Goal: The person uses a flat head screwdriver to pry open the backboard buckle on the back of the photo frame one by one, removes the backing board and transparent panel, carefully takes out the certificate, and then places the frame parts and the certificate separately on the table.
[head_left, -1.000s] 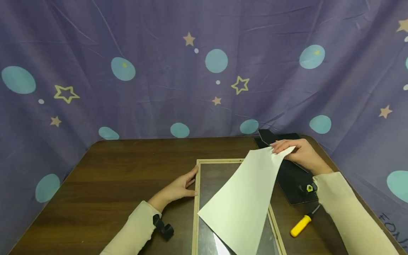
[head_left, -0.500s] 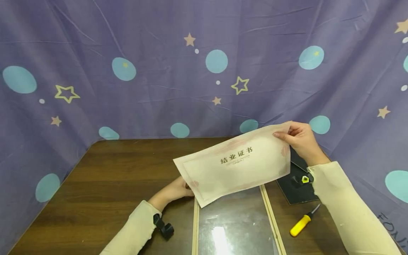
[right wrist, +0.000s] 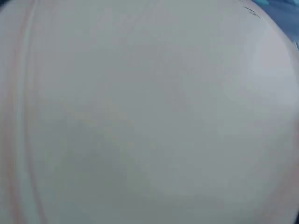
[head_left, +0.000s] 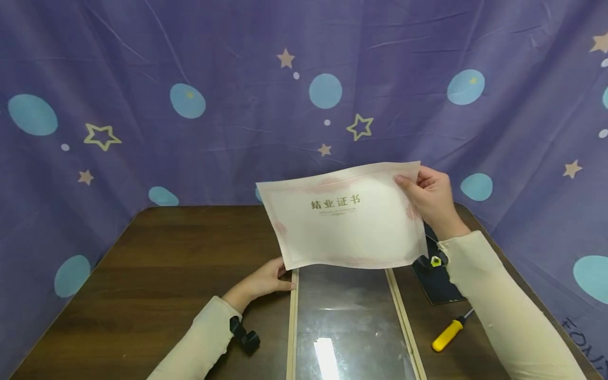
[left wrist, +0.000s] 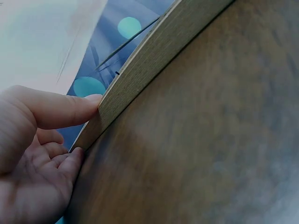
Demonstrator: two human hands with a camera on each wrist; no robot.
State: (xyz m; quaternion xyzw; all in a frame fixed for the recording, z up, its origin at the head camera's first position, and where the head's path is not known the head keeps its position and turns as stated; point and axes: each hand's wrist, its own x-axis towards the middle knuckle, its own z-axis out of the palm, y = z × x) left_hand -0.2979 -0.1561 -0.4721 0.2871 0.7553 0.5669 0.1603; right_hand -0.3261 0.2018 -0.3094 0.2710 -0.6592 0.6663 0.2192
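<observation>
My right hand (head_left: 432, 198) pinches the right side of a certificate (head_left: 347, 237), thumb on the printed face. The sheet is a pale, pink-bordered paper with dark gold Chinese characters near its top, held up with the print facing me. In the right wrist view the certificate (right wrist: 154, 112) fills nearly everything. Below it lies a light wooden picture frame (head_left: 398, 301) with a clear, shiny pane (head_left: 351, 311); the paper hides its far end. My left hand (head_left: 263, 282) holds the frame's left side. In the left wrist view the thumb meets the wooden edge (left wrist: 135, 77), fingers bent beside it.
A screwdriver (head_left: 448, 335) with a yellow handle lies right of the frame. Black boards (head_left: 439, 287) lie behind the right forearm, partly covered. The brown wooden table (head_left: 190, 253) ends at a purple patterned curtain (head_left: 237, 105).
The right hand has lifted the paper off the frame and turned it from its blank back to the printed face, then raised it higher. The left hand stays at the frame.
</observation>
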